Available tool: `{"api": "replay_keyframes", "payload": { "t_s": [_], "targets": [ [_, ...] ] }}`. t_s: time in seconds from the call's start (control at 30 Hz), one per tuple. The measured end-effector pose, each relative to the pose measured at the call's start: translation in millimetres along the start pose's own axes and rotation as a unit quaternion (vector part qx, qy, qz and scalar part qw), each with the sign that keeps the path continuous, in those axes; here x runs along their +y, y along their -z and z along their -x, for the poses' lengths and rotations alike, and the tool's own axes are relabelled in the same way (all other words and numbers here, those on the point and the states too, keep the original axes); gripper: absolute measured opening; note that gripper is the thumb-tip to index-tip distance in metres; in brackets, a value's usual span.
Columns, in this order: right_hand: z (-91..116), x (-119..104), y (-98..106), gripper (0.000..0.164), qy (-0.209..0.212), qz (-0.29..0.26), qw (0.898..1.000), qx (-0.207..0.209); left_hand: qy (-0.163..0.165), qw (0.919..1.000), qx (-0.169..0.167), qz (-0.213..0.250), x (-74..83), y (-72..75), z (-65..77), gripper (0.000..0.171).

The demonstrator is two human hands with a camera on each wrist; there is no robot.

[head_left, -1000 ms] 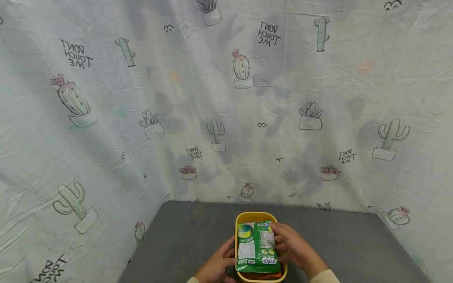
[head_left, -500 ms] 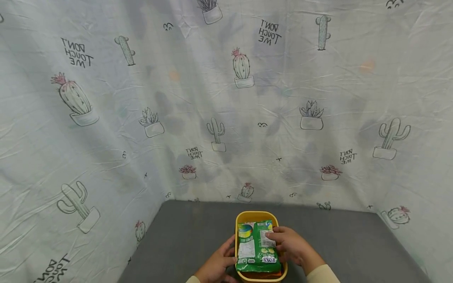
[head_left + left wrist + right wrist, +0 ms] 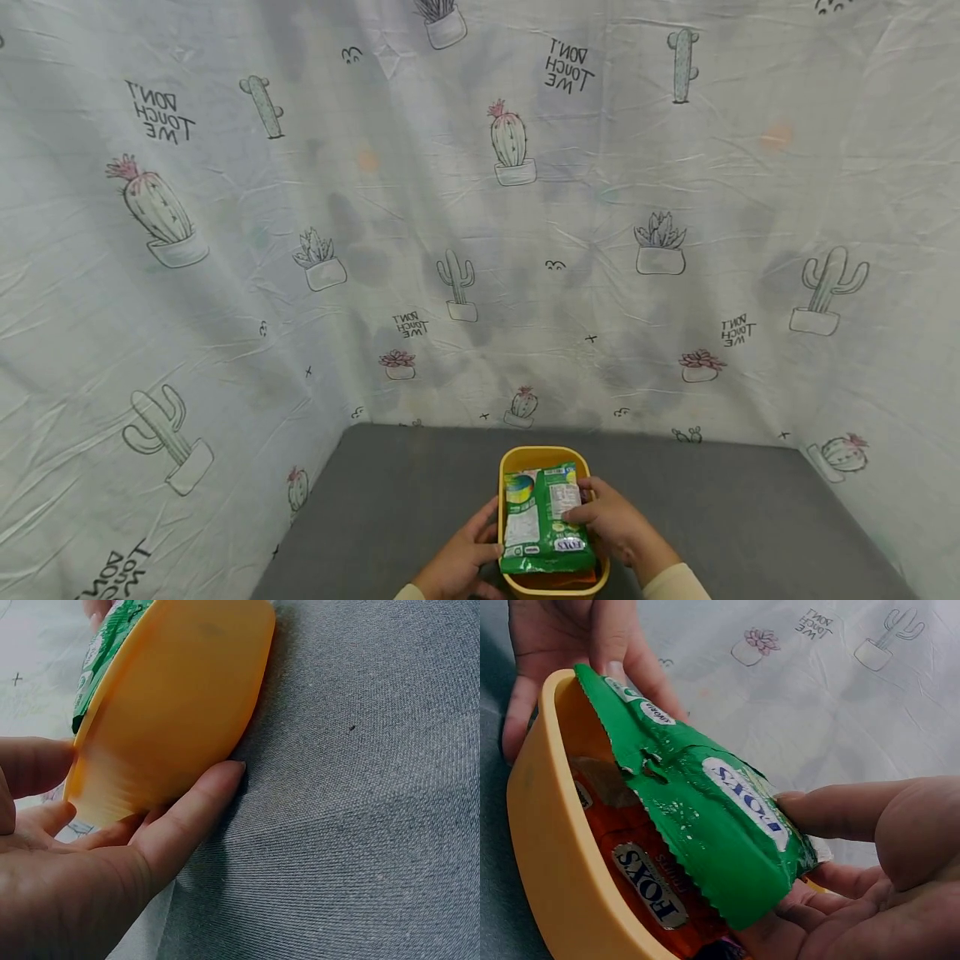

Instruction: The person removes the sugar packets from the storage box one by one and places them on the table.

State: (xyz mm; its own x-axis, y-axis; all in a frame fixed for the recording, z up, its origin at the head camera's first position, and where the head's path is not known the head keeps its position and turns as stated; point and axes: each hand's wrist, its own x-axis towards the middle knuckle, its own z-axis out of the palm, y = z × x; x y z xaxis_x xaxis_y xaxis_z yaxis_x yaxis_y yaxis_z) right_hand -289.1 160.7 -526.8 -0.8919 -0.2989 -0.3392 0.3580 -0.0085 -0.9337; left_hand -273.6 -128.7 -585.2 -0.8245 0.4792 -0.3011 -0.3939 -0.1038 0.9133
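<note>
A yellow container (image 3: 542, 456) stands on the grey surface. On top in it lies a green Fox's candy packet (image 3: 539, 525), also seen as a green packet (image 3: 697, 802) with its right edge raised in the right wrist view. Beneath shows an orange Fox's packet (image 3: 649, 877). My right hand (image 3: 624, 527) pinches the green packet's right edge, thumb on top and fingers underneath. My left hand (image 3: 463, 557) holds the container's left side. In the left wrist view, its thumb is at the rim and the other fingers (image 3: 187, 821) lie along the outer wall.
A grey cloth-covered tabletop (image 3: 405, 492) spreads around the container. Behind it and at both sides hangs a pale curtain (image 3: 555, 333) with cactus drawings. A dark purple bit (image 3: 721, 949) shows low inside the container.
My right hand has shifted from the packet's upper right corner toward its middle right edge, thumb now on top. The packet's right side has tilted up slightly. My left hand stays put.
</note>
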Motion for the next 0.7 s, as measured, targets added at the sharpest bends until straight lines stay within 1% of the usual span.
{"api": "replay_keyframes", "payload": {
  "t_s": [0.17,0.33,0.43,0.6,0.7],
  "targets": [
    [-0.8,2.0,-1.3,0.076,0.010,0.008,1.000,0.014,-0.008,0.9999,0.007,-0.003,0.2,-2.4,1.6,0.082],
    [-2.9,3.0,-6.5,0.069,0.020,0.017,0.998,0.053,-0.012,0.9999,-0.002,0.002,0.5,-3.9,2.9,0.083],
    [-3.1,3.0,-7.9,0.067,0.023,0.023,0.997,0.068,-0.011,0.9999,-0.006,0.008,1.4,-4.5,3.7,0.084],
    [-2.0,2.6,-7.6,0.067,0.030,0.031,0.996,0.075,-0.005,0.9999,0.000,0.011,2.4,-5.4,2.6,0.084],
    [-0.6,3.2,-6.4,0.068,0.036,0.027,0.997,0.069,-0.003,0.9999,0.004,0.013,2.0,-5.1,1.4,0.084]
  ]
}}
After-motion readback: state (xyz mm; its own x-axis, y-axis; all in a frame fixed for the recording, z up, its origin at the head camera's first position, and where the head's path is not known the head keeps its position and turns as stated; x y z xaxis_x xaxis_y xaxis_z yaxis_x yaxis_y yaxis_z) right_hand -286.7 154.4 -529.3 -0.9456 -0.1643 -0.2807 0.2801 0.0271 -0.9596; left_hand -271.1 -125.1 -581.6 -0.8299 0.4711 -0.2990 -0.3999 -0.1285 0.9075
